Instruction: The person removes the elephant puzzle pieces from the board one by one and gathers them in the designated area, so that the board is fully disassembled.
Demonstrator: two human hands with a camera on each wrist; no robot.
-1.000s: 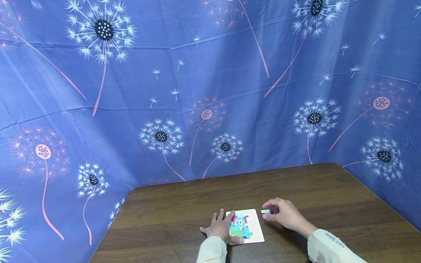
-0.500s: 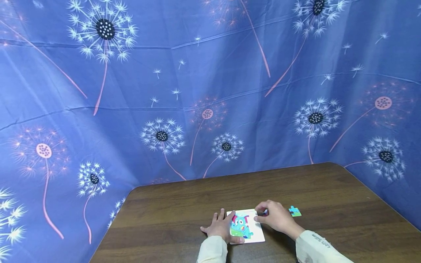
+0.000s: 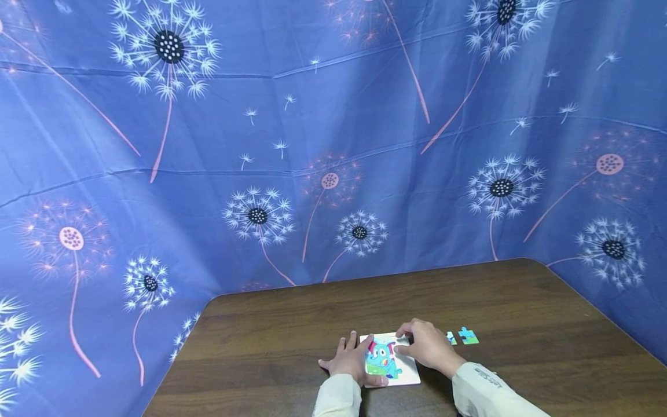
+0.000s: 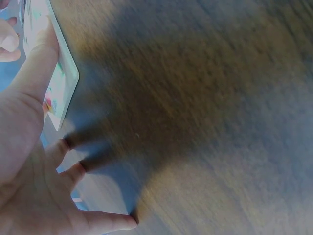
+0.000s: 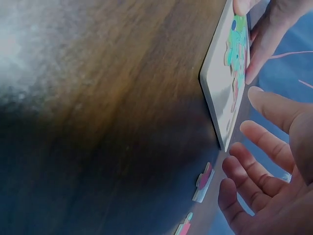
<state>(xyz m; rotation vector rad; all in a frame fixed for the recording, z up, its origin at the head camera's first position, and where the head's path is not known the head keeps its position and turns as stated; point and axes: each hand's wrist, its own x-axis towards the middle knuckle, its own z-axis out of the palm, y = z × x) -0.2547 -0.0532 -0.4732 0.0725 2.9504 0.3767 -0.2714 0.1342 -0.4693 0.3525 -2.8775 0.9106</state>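
My left hand [image 3: 350,364] lies spread at the left side of a white puzzle board [image 3: 409,370]. Its thumb rests along the board's near edge, with the index fingertip at the upper left. Joined puzzle pieces [image 3: 384,362] on the board form a blue elephant with red ears. Over the board's upper right is my right hand [image 3: 427,346], fingers bent loosely in the head view. In the right wrist view the thumb [image 5: 266,103] and forefinger stand apart beside the board, and no piece shows between them. The right hand covers part of the board in the head view.
Right of that hand, a blue and green puzzle piece [image 3: 468,335] lies on the brown wooden table [image 3: 292,324], with another piece [image 3: 451,337] close by. The right wrist view shows a reddish piece [image 5: 203,182] near the board's corner. A blue dandelion-print cloth [image 3: 208,133] hangs behind.
My right hand has moved left from beside the board to over its upper right, uncovering puzzle pieces on the table. My left hand keeps its place.
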